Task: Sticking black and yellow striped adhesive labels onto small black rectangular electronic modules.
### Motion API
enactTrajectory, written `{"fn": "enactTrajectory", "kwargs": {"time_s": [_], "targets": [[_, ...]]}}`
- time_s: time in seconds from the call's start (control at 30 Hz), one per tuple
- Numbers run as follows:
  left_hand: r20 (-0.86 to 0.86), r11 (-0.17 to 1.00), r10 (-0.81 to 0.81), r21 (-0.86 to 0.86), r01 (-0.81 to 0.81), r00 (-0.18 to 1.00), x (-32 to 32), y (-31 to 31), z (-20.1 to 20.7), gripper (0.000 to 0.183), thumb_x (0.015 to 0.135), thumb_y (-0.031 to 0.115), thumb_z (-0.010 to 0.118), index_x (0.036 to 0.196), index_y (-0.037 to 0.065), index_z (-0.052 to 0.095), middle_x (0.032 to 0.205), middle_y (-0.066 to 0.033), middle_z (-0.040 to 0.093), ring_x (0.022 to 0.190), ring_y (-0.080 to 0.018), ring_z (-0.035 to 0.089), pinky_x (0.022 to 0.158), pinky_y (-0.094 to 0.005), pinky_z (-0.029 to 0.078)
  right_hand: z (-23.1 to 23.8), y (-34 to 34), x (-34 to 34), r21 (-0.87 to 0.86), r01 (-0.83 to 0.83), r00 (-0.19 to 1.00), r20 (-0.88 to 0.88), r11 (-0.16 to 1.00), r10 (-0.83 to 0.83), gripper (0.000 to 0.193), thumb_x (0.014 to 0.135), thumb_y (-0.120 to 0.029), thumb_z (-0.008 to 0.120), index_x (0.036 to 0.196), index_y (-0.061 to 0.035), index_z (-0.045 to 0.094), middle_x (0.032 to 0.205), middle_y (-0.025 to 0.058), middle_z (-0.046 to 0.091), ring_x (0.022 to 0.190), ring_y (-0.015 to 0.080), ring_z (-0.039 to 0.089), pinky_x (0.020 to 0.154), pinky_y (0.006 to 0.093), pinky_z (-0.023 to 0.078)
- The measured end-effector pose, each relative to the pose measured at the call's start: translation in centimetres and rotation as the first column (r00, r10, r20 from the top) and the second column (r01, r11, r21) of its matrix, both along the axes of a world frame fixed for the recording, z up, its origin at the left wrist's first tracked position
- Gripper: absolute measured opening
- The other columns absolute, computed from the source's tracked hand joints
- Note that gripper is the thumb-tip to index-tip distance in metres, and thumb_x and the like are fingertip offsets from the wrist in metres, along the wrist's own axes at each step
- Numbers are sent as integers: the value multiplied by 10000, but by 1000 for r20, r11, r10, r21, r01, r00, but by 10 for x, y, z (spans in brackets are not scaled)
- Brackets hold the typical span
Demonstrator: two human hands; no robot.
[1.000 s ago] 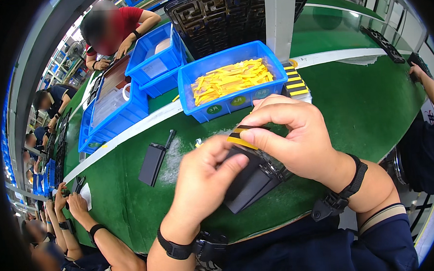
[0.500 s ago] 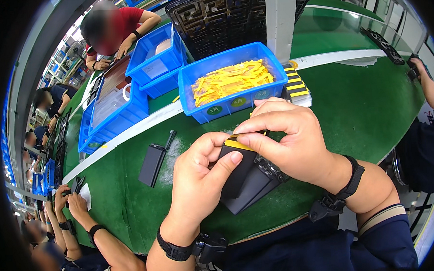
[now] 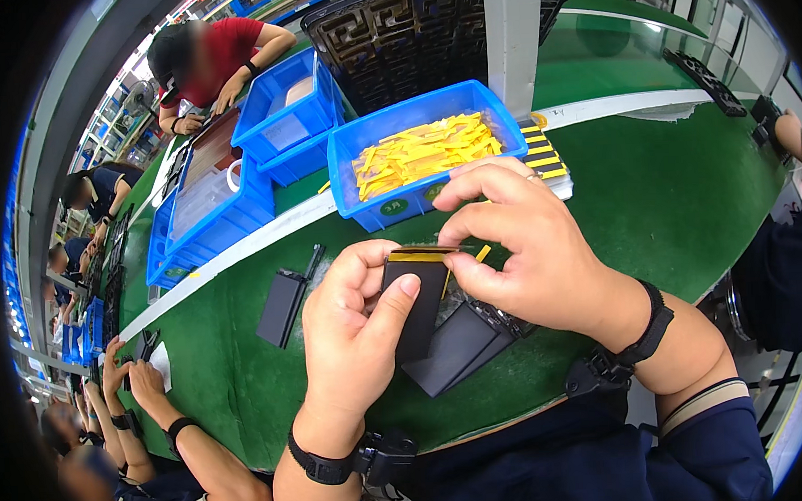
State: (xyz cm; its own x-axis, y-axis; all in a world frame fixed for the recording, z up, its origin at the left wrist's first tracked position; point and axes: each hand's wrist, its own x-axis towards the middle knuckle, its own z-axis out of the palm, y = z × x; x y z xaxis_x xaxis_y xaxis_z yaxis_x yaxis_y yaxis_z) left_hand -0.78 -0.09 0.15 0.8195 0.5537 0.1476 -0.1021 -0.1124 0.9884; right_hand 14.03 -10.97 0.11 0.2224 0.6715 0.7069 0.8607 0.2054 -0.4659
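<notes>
My left hand (image 3: 355, 329) is wrapped round a flat black rectangular block (image 3: 418, 303), its thumb pressed on the front face. A yellow strip (image 3: 417, 257) runs across the block's upper end, with a dark thin edge above it. At the upper right corner my right hand (image 3: 531, 254) pinches the strip's end between thumb and forefinger. A loose yellow end (image 3: 483, 253) pokes out by those fingers; whether it belongs to the same strip I cannot tell. Under my hands, more flat black blocks (image 3: 463, 346) lie on the green table, partly covered.
A blue bin (image 3: 340, 177) of yellow strips stands beyond my hands. Another black block (image 3: 281, 309) lies at left. Blue crates (image 3: 261, 122) and a striped yellow-black stack (image 3: 544, 155) flank the bin. A grey post (image 3: 510, 40) rises behind. Co-workers sit left, across and right.
Both hands with the block have shifted slightly left. My right hand's fingers have drawn to the block's right corner, uncovering its yellow-banded upper end.
</notes>
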Motion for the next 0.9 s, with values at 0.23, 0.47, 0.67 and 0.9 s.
{"fn": "enactTrajectory", "kwargs": {"time_s": [0.23,0.47,0.67,0.9], "targets": [[-53,998,-21,-52,18,998,4,-2,-1,180,866,5,557,1042,-28,545,886,-49,661,771,-35,566,666,-175,449,6,-4,1,137,96,956,263,986,-130,183,612,-3,703,761,-78,626,903,46,621,955,250,577,935,455,405],[156,982,-62,-167,88,986,5,2,-3,198,885,26,544,1071,-37,517,952,-79,651,844,-74,586,743,-197,457,4,-4,-13,145,-53,987,159,988,30,174,635,-17,684,778,-62,596,876,57,619,943,256,576,930,481,412],[94,992,-2,126,-10,996,5,-1,-2,251,866,8,559,1107,-18,496,933,-78,658,842,-92,605,741,-210,457,2,-5,-7,90,26,997,67,996,-32,171,660,-2,702,790,-90,633,902,36,655,975,256,593,975,472,378],[80,995,-15,98,7,997,3,-5,4,275,856,5,562,1122,-21,501,943,-87,648,849,-99,600,758,-220,462,6,-5,-10,176,-11,1000,15,984,9,134,707,7,675,810,-63,627,821,44,642,867,235,610,918,442,422]]}}
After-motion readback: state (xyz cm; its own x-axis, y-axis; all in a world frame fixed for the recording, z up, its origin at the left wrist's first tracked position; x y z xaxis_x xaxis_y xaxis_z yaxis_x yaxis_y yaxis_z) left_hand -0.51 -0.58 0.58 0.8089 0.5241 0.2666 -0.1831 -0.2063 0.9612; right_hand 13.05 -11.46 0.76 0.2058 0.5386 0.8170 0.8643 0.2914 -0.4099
